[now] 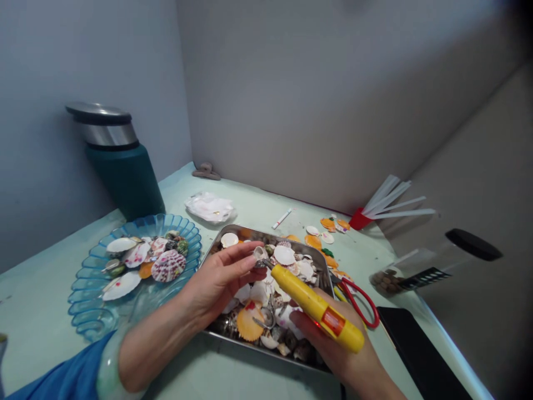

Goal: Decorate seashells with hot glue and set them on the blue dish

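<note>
My left hand (216, 278) pinches a small pale shell (259, 253) between thumb and fingers, above a metal tray (266, 350) heaped with shells. My right hand (333, 339) is wrapped round a yellow hot glue gun (306, 294) with an orange-red switch window. The gun's metal nozzle (268, 264) points up and left, right beside the shell; whether it touches is too small to tell. In the tray lie an orange scallop shell (250, 322), a white shell (285, 255) and many small ones. My right hand's fingers are partly hidden behind the gun.
A blue scalloped plate (85, 289) with shells stands left, before a teal bottle (125, 178). Red-handled scissors (362, 305), a black phone-like slab (416, 350), a lidded jar (387, 280) and a red cup (358, 219) of white sticks are right. Behind lies a plastic packet (211, 206).
</note>
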Demonstrator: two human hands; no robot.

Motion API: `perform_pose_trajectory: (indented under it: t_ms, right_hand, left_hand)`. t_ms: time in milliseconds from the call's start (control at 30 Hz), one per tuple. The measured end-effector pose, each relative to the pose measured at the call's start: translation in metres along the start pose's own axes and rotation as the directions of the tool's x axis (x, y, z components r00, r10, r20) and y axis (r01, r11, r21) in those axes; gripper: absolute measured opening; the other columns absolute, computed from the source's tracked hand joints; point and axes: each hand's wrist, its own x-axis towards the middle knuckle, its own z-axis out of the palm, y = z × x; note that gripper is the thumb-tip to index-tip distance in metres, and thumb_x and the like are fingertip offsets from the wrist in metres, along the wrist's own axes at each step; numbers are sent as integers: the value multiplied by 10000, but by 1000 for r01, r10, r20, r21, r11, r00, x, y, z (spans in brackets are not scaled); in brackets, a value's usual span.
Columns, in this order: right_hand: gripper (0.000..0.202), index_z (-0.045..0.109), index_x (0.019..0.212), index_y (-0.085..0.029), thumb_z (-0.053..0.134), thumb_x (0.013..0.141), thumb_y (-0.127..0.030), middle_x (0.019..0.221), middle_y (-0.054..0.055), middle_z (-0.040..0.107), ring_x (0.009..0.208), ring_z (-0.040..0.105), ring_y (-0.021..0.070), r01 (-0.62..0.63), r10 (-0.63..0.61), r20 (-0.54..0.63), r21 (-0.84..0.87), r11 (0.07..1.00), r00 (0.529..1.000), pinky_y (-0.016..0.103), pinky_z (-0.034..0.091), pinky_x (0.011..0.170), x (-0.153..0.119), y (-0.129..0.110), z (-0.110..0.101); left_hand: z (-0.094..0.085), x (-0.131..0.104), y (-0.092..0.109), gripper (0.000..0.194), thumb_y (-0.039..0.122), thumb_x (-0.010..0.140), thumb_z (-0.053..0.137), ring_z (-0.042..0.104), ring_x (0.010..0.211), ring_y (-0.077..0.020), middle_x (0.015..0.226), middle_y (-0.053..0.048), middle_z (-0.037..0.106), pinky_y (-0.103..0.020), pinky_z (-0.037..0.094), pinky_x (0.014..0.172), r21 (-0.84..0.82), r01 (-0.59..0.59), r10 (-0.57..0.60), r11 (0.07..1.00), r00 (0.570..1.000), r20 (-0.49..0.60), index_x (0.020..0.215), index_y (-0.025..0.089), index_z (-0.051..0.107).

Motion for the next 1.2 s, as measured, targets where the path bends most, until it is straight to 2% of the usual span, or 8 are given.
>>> perform_pose_trajectory:
  t_ms: [267, 633, 1200]
  right_hand:
    - [163, 619, 750, -196, 575, 871, -296, 697, 7, 669, 573, 628, 166, -7, 7, -8, -1, 1000, 1000, 248, 495, 500, 1, 0, 1]
    - [157, 599, 730, -193, 592, 869, -267, 644, -14, 626, 508, 576, 132, 72, -72, -26, -8, 997, 997, 217, 475, 478, 2, -2, 1]
    - [131, 596, 736, -198, 602, 860, -241, 659, -11, 631, 518, 582, 138, 96, -96, -54, 7, 995, 994, 223, 487, 478, 2, -4, 0]
  left_hand:
    - [-1, 1, -2, 266, 121, 744, 733, 678, 861, -171, 1007, -76, 738, -292, 529, 832, 1, -5, 5, 1000, 1000, 7, 1010, 136, 719]
    - [-2, 1, -1, 266, 139, 770, 709, 688, 827, -172, 969, -82, 736, -289, 534, 807, 3, 1, -1, 1000, 1000, 10, 1036, 134, 707]
    - [1, 0, 0, 299, 155, 715, 763, 682, 725, -162, 936, -92, 724, -303, 536, 769, -3, 16, -16, 1000, 1000, -15, 1008, 120, 714]
